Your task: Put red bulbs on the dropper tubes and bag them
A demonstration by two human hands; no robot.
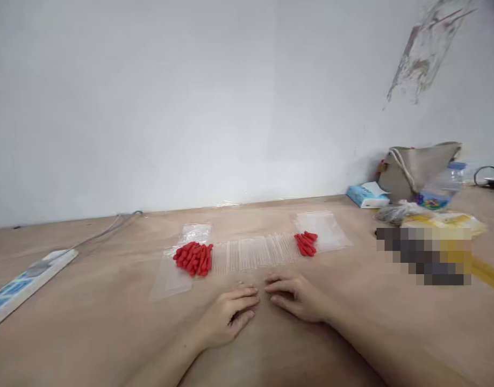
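Note:
My left hand (234,313) rests on the table with its fingers stretched out, holding nothing. Opposite it, my right hand (297,295) lies with fingers apart, also holding nothing; a small gap separates the fingertips. Just beyond both hands, a row of thin clear sticks (252,252) lies side by side. At the row's left end is a larger pile of small red pieces (194,258), and at its right end a smaller red pile (306,243). Clear plastic bags lie under or beside the piles, one at the left (172,279) and one at the right (329,231).
A power strip (29,285) with a grey cable lies at the left. Toward the back right are a blue tissue pack (367,195), a grey-brown bag (420,169) and a clear bottle with a blue cap (456,174). Yellow packaging (476,226) lies nearer, beside a blurred-out patch.

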